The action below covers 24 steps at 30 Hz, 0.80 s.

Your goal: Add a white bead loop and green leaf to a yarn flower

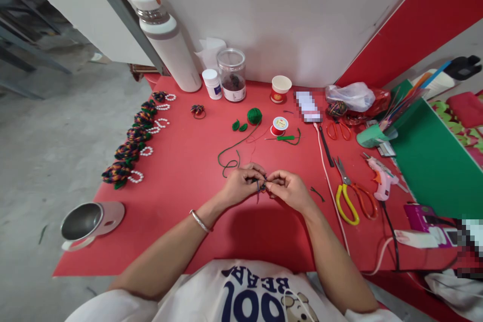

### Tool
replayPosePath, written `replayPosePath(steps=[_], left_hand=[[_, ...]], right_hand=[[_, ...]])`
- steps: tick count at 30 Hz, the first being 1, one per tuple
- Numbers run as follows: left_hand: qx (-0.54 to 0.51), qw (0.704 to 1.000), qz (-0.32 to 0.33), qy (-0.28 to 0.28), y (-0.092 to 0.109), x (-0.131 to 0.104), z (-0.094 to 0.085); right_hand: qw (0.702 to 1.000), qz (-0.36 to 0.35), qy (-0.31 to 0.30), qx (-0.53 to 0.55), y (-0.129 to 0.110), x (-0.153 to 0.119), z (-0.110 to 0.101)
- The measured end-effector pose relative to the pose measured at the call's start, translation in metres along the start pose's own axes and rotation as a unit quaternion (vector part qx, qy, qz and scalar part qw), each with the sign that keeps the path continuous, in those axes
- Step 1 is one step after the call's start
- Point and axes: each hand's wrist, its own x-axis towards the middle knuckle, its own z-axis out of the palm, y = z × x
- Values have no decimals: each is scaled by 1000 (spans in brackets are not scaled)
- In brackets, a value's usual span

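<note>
My left hand [242,184] and my right hand [287,188] meet over the middle of the red table. Both are closed, fingertips pinching a small dark multicoloured yarn piece [263,184], mostly hidden by the fingers. A dark yarn end hangs below my left fingers. Beyond the hands lie a green yarn ball [254,115] with a loose tail, two small green leaf pieces [240,126], a spool of red thread [279,126] and a green-handled crochet hook [286,138]. To the right of my right hand is a short dark yarn scrap [317,194].
Yarn bundles with white bead loops [128,151] line the left edge, above a steel mug [92,224]. A tall flask [169,45], a clear jar [232,78] and a paper cup [280,89] stand behind. Yellow-handled pliers [347,201], a glue gun [384,178] and cables lie right.
</note>
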Motion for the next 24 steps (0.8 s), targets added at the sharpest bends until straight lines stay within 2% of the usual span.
replayPosePath(steps=[7,15,24], left_hand=[[9,1000,-11,-16,0,0,-1],[-43,998,-21,-46,-1,3,-6],[-68,996,-34,-44,-3,4,-6]], right_hand=[[994,-71,9,-81,0,-1,1],[981,-141,22,-133,-2,0,-1],[981,-137,16,-138,3,-1,2]])
